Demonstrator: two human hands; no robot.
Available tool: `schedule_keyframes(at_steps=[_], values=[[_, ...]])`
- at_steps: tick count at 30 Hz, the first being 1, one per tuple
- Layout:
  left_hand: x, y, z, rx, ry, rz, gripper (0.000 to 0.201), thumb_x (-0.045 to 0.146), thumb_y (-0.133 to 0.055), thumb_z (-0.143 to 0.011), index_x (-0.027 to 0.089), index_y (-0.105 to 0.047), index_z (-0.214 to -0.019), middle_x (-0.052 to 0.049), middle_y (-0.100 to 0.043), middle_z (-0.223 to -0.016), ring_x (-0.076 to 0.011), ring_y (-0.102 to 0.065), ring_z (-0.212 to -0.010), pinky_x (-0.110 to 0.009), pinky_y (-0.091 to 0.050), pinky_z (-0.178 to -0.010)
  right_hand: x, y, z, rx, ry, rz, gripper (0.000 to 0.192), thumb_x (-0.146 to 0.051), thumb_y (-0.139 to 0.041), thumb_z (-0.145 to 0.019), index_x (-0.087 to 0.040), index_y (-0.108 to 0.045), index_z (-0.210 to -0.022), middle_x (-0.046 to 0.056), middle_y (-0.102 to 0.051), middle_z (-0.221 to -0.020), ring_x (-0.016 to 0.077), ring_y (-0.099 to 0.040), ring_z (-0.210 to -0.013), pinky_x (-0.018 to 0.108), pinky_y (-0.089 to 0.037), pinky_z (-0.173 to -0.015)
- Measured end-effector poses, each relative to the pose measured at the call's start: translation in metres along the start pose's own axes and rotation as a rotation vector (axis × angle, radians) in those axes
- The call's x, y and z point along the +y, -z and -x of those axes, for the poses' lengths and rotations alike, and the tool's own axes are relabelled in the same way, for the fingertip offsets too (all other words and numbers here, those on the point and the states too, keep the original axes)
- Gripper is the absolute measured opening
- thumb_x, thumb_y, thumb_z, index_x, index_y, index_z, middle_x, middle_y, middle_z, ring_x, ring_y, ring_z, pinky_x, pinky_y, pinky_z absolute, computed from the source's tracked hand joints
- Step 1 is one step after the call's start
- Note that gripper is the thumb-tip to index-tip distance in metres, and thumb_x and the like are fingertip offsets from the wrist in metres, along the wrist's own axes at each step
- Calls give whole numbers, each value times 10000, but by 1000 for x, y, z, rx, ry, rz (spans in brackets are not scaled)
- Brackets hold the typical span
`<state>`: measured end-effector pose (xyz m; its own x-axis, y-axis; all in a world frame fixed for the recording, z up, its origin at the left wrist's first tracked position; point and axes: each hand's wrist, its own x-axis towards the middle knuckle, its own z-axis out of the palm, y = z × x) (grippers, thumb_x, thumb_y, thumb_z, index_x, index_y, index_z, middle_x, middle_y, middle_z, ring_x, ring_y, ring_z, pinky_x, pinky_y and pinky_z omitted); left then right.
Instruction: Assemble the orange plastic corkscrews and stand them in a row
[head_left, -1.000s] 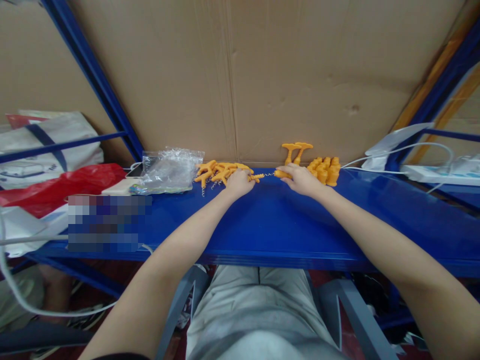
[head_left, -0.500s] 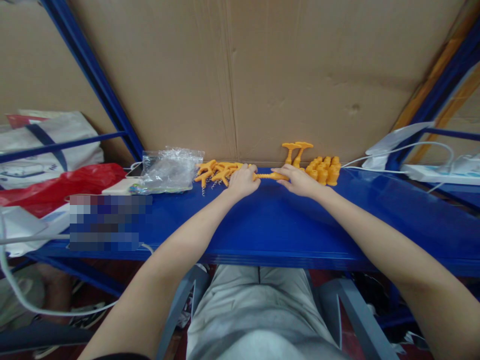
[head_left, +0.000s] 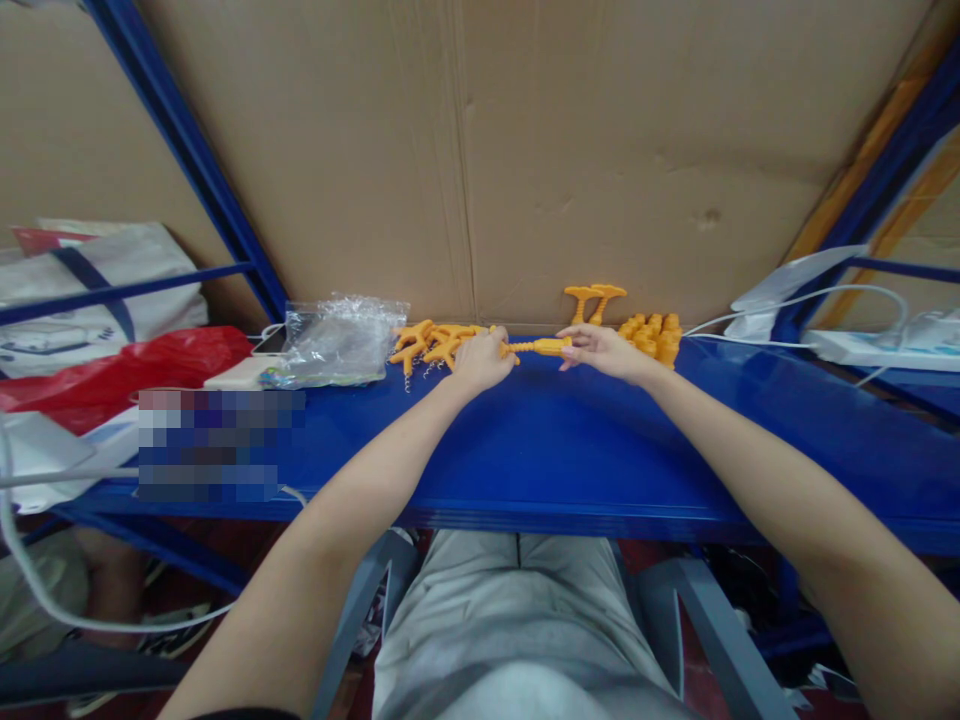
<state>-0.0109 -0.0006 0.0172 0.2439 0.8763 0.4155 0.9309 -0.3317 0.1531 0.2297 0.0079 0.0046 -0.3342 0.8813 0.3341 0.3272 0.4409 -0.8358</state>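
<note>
Both my hands hold one orange plastic corkscrew piece level above the back of the blue shelf. My left hand grips its handle end. My right hand pinches the orange sleeve end with its fingertips. Left of my left hand lies a pile of orange T-shaped corkscrew handles with metal spirals. Right of my right hand stands a cluster of orange sleeves. Two joined orange pieces stand upright against the cardboard behind.
A crumpled clear plastic bag lies left of the pile. A red bag and white items sit at far left. White cables and a power strip lie at right. A cardboard wall backs the shelf.
The sleeve in my right hand has slid along the spiral toward the handle in my left hand, closing the gap. My right hand now holds it by the fingertips, slightly raised.
</note>
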Motion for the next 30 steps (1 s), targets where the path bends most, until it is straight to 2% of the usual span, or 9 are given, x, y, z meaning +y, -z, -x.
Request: schedule_keyframes(at_steps=[3, 7, 10, 13, 20, 24, 27, 30], values=[[-1, 0, -1, 18, -10, 12, 246, 321, -612, -915, 209, -661, -1129, -109, -742, -1129, -304, -685, -1103, -397, -527, -914, -11, -5, 3, 22, -96, -88, 234, -400, -724, -931, -185, -656, -994, 56, -772, -865, 156, -739, -667, 313, -632, -751], [-2, 0, 0, 7, -41, 23, 256, 326, -612, -913, 202, -648, -1134, -101, -748, -1122, -297, -693, -1094, -382, -527, -900, -18, -10, 5, 63, -208, -162, 297, -446, -617, -1009, -183, -616, -871, 57, -748, -740, 139, -698, -577, 270, -616, -670], [-3, 0, 0, -17, -91, 35, 274, 350, -610, -915, 192, -644, -1137, -106, -747, -1130, -293, -695, -1090, -373, -528, -890, -19, -9, 5, 83, -251, -156, 327, -479, -598, -1013, -180, -609, -880, 64, -742, -725, 143, -689, -559, 277, -619, -660], [-6, -2, -1, -30, -133, 50, 277, 381, -601, -918, 192, -643, -1115, -106, -745, -1115, -287, -694, -1069, -368, -527, -876, -20, -6, 5, 50, -275, -146, 321, -489, -603, -1008, -182, -607, -915, 63, -744, -723, 148, -692, -557, 278, -619, -650], [-11, -6, -4, -27, -152, 93, 269, 393, -608, -905, 212, -647, -1100, -94, -740, -1123, -280, -684, -1067, -374, -522, -893, -24, -7, 7, 46, -280, -145, 343, -498, -590, -1007, -188, -582, -862, 56, -728, -666, 146, -674, -513, 251, -590, -568], [-12, -5, -4, -18, -137, 84, 276, 402, -595, -911, 216, -643, -1108, -89, -739, -1124, -281, -680, -1076, -376, -519, -899, -25, -5, 8, 34, -312, -140, 315, -483, -544, -1036, -184, -603, -957, 72, -754, -726, 160, -693, -548, 286, -613, -630], [-13, -4, -5, -28, -125, 68, 282, 411, -583, -917, 212, -638, -1109, -89, -737, -1132, -284, -678, -1083, -374, -516, -900, -24, 0, 9, -40, -303, -158, 194, -352, -639, -1006, -200, -585, -1114, 70, -791, -856, 163, -731, -628, 300, -628, -693], [-15, -4, -5, -27, -124, 85, 277, 402, -572, -919, 211, -630, -1112, -89, -734, -1142, -284, -674, -1096, -379, -511, -917, -20, 4, 9, -81, -277, -173, 284, -231, -725, -938, -213, -550, -1162, 64, -804, -929, 153, -744, -668, 301, -634, -726]])
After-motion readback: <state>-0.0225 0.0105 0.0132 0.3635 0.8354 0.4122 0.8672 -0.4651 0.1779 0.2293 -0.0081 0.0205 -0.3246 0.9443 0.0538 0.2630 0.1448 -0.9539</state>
